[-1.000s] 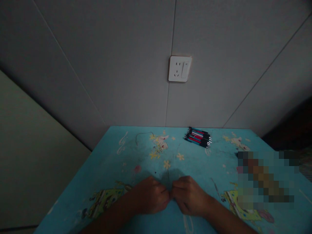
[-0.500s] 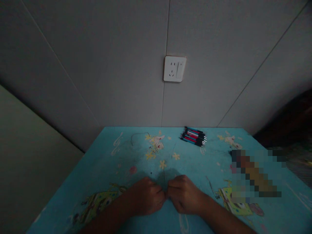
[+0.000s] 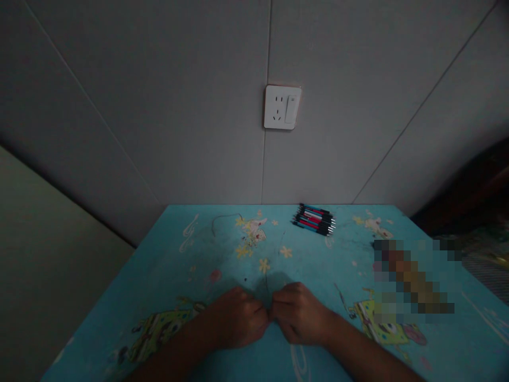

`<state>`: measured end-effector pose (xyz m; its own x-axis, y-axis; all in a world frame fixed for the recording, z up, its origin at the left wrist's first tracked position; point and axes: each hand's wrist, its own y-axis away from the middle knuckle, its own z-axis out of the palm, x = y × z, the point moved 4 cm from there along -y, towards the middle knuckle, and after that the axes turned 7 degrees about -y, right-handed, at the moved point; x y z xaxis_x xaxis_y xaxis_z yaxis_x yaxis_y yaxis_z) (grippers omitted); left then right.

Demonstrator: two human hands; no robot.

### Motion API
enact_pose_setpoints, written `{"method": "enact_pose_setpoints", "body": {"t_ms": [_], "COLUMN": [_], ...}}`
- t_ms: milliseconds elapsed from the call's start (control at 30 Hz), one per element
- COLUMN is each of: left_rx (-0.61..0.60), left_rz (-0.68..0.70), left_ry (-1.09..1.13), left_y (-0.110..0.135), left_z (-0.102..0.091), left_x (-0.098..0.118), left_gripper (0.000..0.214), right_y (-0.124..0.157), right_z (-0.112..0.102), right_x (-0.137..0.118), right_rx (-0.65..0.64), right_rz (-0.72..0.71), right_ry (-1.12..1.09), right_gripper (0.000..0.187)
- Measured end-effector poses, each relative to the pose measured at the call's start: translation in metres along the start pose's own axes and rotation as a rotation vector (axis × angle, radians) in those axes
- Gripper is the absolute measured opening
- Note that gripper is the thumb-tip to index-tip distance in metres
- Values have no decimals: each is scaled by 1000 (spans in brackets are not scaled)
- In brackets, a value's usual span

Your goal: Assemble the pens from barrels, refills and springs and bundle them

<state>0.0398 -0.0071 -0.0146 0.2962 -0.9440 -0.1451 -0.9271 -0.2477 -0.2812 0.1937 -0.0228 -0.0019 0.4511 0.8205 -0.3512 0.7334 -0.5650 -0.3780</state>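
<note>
My left hand (image 3: 243, 318) is closed, its fingers curled in, just above the blue printed tabletop (image 3: 159, 281). Opposite it, my right hand (image 3: 299, 314) is closed too, and the knuckles and fingertips of the two hands meet at the middle. Whatever they may pinch between them is hidden by the fingers. Farther back, near the wall, lies a row of pens (image 3: 314, 219) with black, blue, red and white barrels, side by side and apart from both hands.
A white wall socket with a switch (image 3: 282, 107) sits on the grey panelled wall (image 3: 199, 106) behind the table. On the right, a blurred-out long brownish object (image 3: 415, 278) lies on the tabletop. Dark items stand beyond the right table edge.
The view has shifted slightly, so everything sits a little higher and to the left. Both hands stay closed and together; the pens have not moved.
</note>
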Motion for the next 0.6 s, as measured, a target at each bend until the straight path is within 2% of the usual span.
{"method": "enact_pose_setpoints", "body": {"t_ms": [233,333,400,467,533,600], "left_rx": [-12,-12,-24,-42,-49,-50], "left_rz": [4,-11,-22,-27,-26,-26], "left_ry": [0,0,8,16,17,10], "left_y": [-3,-3,-2,-1,1,1], "left_z": [-6,-7,-6,-3,-1,1], "left_x": [0,-2,-3,-4,-5,-6], "left_gripper": [19,20,20,20,19,18], "right_y": [1,0,3,14,29,46], "right_z": [2,-9,-27,-49,-71,-87], "right_x": [0,13,36,68,99,124], "right_rx": [-5,62,161,278,335,320], "right_rz": [12,73,228,482,693,872], "right_ry": [-2,-20,16,131,314,470], "right_gripper": [14,18,22,27,30,34]}}
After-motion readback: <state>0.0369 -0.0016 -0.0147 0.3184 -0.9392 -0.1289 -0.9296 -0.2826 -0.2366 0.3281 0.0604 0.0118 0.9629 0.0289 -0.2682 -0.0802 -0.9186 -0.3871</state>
